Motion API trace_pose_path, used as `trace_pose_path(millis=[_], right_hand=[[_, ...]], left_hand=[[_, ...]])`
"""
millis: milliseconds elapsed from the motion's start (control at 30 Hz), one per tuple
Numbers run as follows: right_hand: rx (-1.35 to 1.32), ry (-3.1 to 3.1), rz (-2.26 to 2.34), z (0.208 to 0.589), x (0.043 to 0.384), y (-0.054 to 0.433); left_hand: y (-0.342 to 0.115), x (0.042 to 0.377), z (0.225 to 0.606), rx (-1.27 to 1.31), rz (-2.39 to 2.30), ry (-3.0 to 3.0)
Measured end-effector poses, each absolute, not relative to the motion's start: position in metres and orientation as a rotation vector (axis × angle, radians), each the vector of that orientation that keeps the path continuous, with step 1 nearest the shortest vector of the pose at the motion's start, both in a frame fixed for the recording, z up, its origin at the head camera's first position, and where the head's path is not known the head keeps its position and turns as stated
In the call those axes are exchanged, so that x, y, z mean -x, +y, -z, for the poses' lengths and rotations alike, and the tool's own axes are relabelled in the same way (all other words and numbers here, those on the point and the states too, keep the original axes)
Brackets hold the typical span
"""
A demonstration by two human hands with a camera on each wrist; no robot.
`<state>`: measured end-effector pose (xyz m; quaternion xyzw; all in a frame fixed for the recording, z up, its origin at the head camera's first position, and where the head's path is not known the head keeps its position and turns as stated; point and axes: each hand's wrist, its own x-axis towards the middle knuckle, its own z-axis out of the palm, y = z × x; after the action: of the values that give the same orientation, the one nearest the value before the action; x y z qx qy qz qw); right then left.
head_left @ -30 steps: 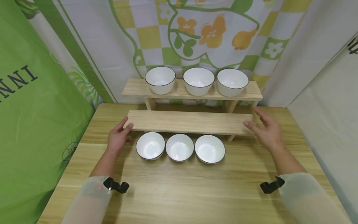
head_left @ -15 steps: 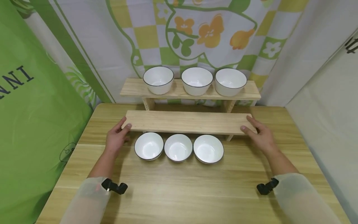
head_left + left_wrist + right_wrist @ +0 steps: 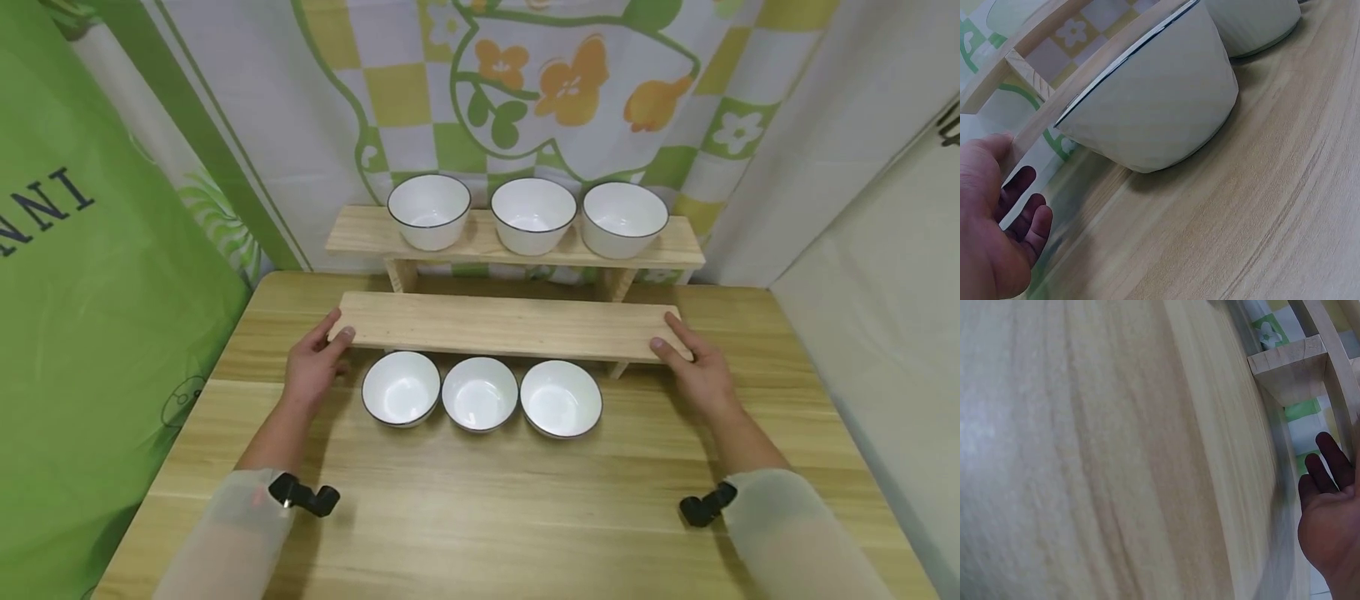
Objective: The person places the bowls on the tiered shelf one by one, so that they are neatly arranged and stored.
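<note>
A long low wooden shelf (image 3: 510, 323) stands on the table (image 3: 487, 517), just behind three white bowls (image 3: 480, 393) set in a row. My left hand (image 3: 330, 350) holds the shelf's left end, thumb on top and fingers under the board. My right hand (image 3: 671, 354) holds the right end the same way. In the left wrist view the left hand (image 3: 997, 237) reaches under the board (image 3: 1041, 122) beside the nearest bowl (image 3: 1154, 106). The right wrist view shows the right hand (image 3: 1332, 531) with fingers under the board near a shelf leg (image 3: 1288, 372).
A taller wooden shelf (image 3: 360, 237) at the back carries three more white bowls (image 3: 532, 212). A patterned curtain hangs right behind it. A green sheet borders the table's left side, and a white panel stands at the right.
My right hand has moved in from hovering with spread fingers and taken hold of the shelf's right end. The left hand has kept its hold. The bowls have not moved.
</note>
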<state>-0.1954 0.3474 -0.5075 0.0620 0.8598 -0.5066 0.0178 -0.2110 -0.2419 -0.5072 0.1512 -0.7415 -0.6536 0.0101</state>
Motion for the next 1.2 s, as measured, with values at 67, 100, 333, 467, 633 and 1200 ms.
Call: trace_pose_path(millis=[67, 100, 333, 467, 633, 1200], right_hand=[[-0.189, 2.673, 1.578, 0.508, 0.194, 0.348], [-0.181, 2.679, 1.578, 0.508, 0.193, 0.348], [-0.2, 2.667, 1.592, 0.504, 0.192, 0.343], [-0.223, 2.647, 1.605, 0.504, 0.191, 0.344], [-0.217, 2.646, 1.583, 0.503, 0.191, 0.344], [-0.229, 2.638, 1.563, 0.5, 0.19, 0.342]], left_hand=[[-0.238, 0.207, 0.498, -0.452, 2.045, -2.334], [-0.236, 0.205, 0.494, -0.446, 2.045, -2.346], [-0.24, 0.199, 0.502, -0.398, 2.007, -2.417], [-0.245, 0.195, 0.517, -0.361, 1.976, -2.443], [-0.247, 0.181, 0.519, -0.316, 1.994, -2.464], [-0.225, 0.145, 0.527, 0.081, 1.943, -2.574]])
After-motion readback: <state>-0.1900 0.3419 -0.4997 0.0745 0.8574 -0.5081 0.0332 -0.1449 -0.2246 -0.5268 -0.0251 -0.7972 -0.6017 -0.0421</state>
